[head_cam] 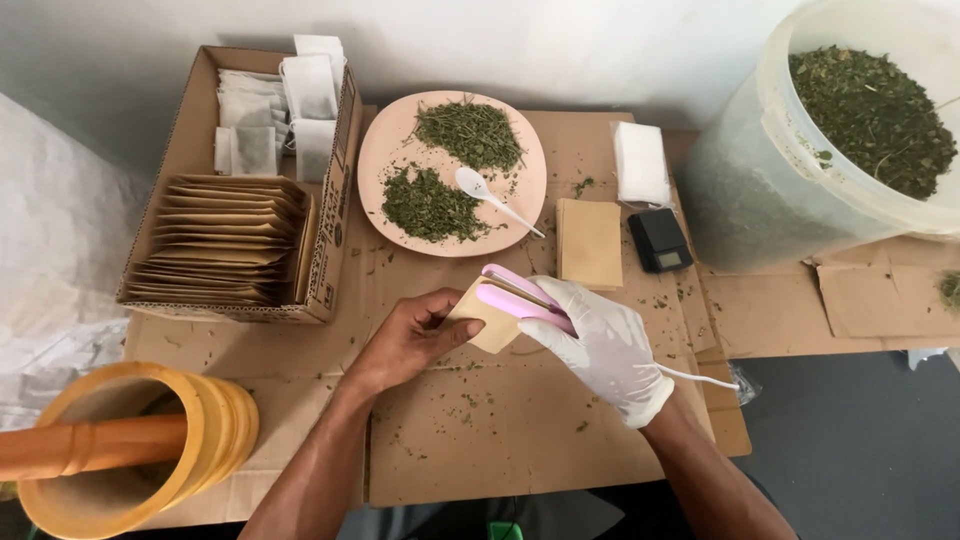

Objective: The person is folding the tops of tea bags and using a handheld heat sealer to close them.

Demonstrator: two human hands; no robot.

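Observation:
My bare left hand [408, 340] pinches a small tan paper pouch [487, 315] by its left edge, above the cardboard-covered table [480, 430]. My right hand [600, 345], in a white glove, grips a pink handheld sealer [520, 295] with a white cord, and its jaws are clamped over the pouch's upper edge. Just beyond lies a pink plate [395, 135] with two heaps of dried green herb and a white spoon [490, 192].
A cardboard box [330, 250] at left holds several tan pouches and white filter bags. A stack of tan pouches [589, 242], white bags [640, 162] and a small black scale [659, 240] lie right of the plate. A big herb-filled bucket [790, 170] stands right; a yellow mortar with pestle [140, 440] near left.

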